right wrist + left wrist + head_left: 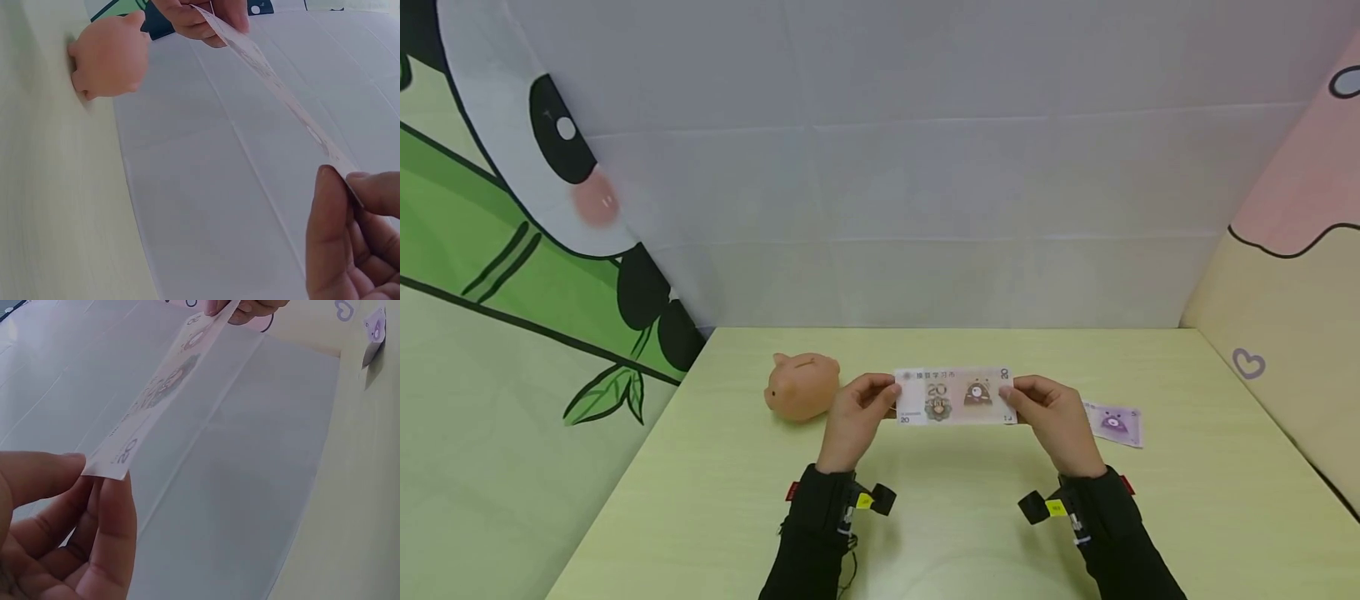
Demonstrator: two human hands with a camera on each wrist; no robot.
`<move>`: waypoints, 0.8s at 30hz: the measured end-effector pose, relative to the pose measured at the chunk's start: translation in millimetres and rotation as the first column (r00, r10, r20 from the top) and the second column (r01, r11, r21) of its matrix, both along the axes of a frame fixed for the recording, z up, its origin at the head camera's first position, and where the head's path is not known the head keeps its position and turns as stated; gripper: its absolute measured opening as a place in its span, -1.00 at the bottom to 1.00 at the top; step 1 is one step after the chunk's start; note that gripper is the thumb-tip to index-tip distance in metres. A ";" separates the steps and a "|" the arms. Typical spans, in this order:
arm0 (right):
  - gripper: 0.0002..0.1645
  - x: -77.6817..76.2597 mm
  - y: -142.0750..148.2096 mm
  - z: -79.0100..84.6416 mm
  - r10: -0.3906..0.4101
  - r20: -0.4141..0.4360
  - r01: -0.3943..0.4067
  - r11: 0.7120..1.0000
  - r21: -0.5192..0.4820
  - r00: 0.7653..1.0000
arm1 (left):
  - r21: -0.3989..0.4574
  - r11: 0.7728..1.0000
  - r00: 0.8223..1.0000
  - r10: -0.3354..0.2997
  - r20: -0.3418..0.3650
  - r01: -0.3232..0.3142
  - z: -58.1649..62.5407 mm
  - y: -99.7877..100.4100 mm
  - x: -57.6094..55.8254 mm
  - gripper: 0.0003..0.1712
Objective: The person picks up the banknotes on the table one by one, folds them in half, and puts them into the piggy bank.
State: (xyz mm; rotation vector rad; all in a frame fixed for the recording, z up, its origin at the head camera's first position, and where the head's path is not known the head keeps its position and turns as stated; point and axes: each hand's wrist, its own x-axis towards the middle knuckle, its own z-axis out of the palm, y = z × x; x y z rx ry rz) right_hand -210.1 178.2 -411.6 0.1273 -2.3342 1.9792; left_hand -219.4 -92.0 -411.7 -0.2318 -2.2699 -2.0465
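Observation:
A pale pink play banknote [955,397] marked 20 is stretched flat between both hands above the table. Its left end is pinched by my left hand [856,417], thumb in front and fingers behind. My right hand [1058,421] pinches the opposite end the same way. In the left wrist view the note [150,394] runs from thumb and fingertips up to the other hand. From the right wrist the note [281,94] shows almost edge-on. Just left of my left hand stands an orange-pink piggy bank [802,387] with a slot on top.
A purple play banknote [1116,423] lies on the table behind my right hand, partly covered by it. The pale wooden table [955,533] meets a grey-white backdrop [955,283] at its far edge. Cartoon-printed panels [1285,333] flank both sides.

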 end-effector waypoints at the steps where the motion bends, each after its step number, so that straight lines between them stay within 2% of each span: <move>1: -0.65 0.1 0.0 0.0 -0.001 0.000 0.001 1.000 -0.001 1.000 | 0.005 1.000 1.000 -0.002 0.001 0.002 0.3 -0.5 0.3 -0.76; 24: -0.63 4.9 -4.2 6.5 -0.039 0.015 0.040 0.999 -0.027 0.999 | 0.066 0.997 0.999 -0.032 0.022 0.030 22.2 3.1 14.3 -0.79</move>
